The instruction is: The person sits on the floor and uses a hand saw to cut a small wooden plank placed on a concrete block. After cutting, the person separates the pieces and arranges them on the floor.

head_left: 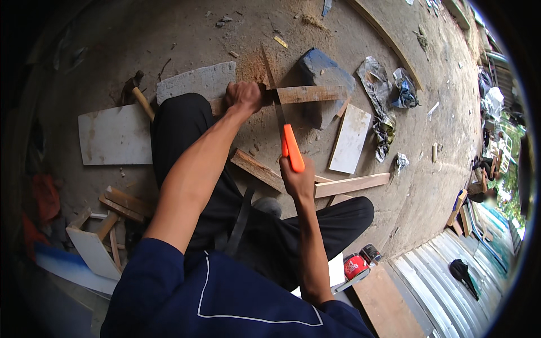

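Head view: your right hand grips the saw, blade crossing the sideways plank beside your left hand, clamped on it

The grey-brown floor is rough, dusty and patchily stained. Pale corrugated sheets show at the lower right. Toward the right edge, green foliage catches bright daylight; the floor looks paler there.

Orange saw handle, brown plank
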